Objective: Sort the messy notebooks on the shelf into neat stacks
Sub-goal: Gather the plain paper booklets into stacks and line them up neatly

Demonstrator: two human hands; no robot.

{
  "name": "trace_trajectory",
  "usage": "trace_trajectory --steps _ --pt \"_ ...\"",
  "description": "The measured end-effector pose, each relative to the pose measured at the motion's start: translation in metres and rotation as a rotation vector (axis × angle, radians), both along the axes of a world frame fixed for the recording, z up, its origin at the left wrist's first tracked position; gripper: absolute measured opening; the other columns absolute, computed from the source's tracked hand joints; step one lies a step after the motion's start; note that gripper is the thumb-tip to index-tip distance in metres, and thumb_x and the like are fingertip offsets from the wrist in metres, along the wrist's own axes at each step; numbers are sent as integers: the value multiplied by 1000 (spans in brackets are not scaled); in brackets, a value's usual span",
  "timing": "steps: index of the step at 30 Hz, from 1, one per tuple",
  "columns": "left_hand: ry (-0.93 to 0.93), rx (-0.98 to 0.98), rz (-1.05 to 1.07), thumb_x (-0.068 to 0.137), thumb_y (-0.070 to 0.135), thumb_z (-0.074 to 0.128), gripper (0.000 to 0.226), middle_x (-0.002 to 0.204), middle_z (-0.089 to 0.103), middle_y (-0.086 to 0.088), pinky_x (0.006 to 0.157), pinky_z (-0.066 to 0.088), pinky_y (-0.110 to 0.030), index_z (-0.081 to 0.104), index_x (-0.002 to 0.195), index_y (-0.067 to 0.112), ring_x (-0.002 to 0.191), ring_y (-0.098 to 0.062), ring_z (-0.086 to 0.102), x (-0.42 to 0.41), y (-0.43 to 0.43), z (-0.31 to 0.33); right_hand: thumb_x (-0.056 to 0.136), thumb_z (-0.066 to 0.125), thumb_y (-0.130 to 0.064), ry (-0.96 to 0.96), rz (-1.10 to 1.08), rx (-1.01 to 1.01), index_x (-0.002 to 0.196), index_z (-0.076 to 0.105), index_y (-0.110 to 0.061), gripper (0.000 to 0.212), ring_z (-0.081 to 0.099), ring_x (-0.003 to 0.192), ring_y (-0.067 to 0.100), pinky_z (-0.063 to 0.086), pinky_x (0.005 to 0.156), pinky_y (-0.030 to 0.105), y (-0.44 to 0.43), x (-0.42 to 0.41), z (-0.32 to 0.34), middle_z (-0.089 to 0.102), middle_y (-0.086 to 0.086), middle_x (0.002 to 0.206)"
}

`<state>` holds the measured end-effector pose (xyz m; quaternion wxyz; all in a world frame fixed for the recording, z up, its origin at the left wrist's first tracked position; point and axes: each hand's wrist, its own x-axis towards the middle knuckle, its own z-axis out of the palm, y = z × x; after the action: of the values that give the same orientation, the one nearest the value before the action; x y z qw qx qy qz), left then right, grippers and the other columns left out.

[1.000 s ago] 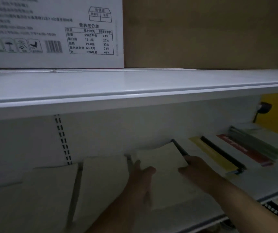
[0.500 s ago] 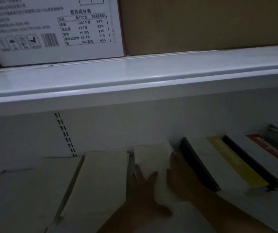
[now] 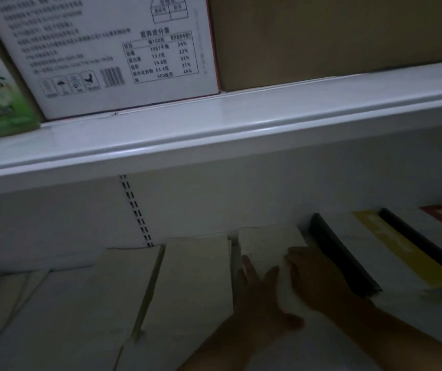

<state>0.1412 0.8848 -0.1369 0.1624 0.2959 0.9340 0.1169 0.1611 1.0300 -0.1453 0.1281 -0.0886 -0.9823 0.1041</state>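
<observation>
My left hand (image 3: pixel 257 290) flat on the cream notebook (image 3: pixel 265 243), right hand (image 3: pixel 315 279) hold unclear, I should press evenly, squaring it with the stack (image 3: pixel 195 277) just left.

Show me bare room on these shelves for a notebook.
Bare: the front strip of the white upper shelf, before the white printed carton and brown cardboard box. Below is crowded: cream notebook stacks lie side by side, one narrow gap left of the rightmost stack; black-spined notebooks close the right.
</observation>
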Motion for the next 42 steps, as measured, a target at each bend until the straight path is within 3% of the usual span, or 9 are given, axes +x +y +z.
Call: trace_trajectory --steps 2,7,11,15,21,28,33,38,42 --pt "-14 23 -63 77 64 61 102 147 -36 -5 119 2 -44 -1 151 29 139 -27 -31 4 -6 7 96 47 -20 -85 -15 22 121 57 -11 28 51 120 24 40 101 32 0 2 4 55 8 129" --pt "91 73 -182 84 71 29 83 159 -12 0 119 4 -35 15 151 24 145 -15 -17 2 -67 39 100 33 -18 -281 -35 213 133 45 -12 36 44 129 21 34 109 32 -20 5 24 44 7 142" --pt "287 -42 -47 99 49 29 60 160 -5 -2 120 -2 -37 18 151 21 147 -17 -9 -31 -184 70 99 28 -22 -238 9 450 148 24 -14 49 15 144 31 11 118 43 -86 -9 55 13 18 156" --pt "320 -183 222 100 49 23 61 160 -4 -5 119 3 -37 15 151 18 147 -20 -7 -50 -318 85 100 32 -30 -179 297 306 151 12 -20 57 1 147 26 6 120 38 -215 -22 73 -3 12 159" --pt "283 -283 453 98 53 24 61 160 1 -7 118 11 -46 19 150 20 147 -26 -2 -14 -475 77 97 40 -28 -175 645 207 149 22 -20 55 13 145 28 13 118 36 -399 -21 70 7 10 159" --pt "203 -121 600 99 49 30 59 160 4 -8 119 13 -39 22 149 20 147 -25 2 7 -573 70 92 46 -28 -268 795 288 144 32 -15 55 27 138 31 26 114 37 -512 -32 49 18 15 155" --pt "61 59 649 95 38 46 47 147 35 -2 104 39 -28 43 139 22 129 -18 43 -1 -611 46 92 46 -25 -315 807 253 143 35 -16 52 31 136 31 31 111 36 -556 -80 38 25 12 153" --pt "30 72 708 92 34 50 35 132 55 5 90 43 -18 55 126 29 111 -12 58 -36 -648 41 96 40 -27 -200 732 174 147 26 -14 55 17 144 28 20 117 39 -602 -152 20 12 12 158" --pt "89 59 744 95 31 45 34 132 57 5 87 40 -16 58 125 24 118 -12 54 -74 -679 48 66 58 -34 -77 706 112 105 71 -18 45 67 101 33 57 79 45 -633 -183 -20 64 15 120"
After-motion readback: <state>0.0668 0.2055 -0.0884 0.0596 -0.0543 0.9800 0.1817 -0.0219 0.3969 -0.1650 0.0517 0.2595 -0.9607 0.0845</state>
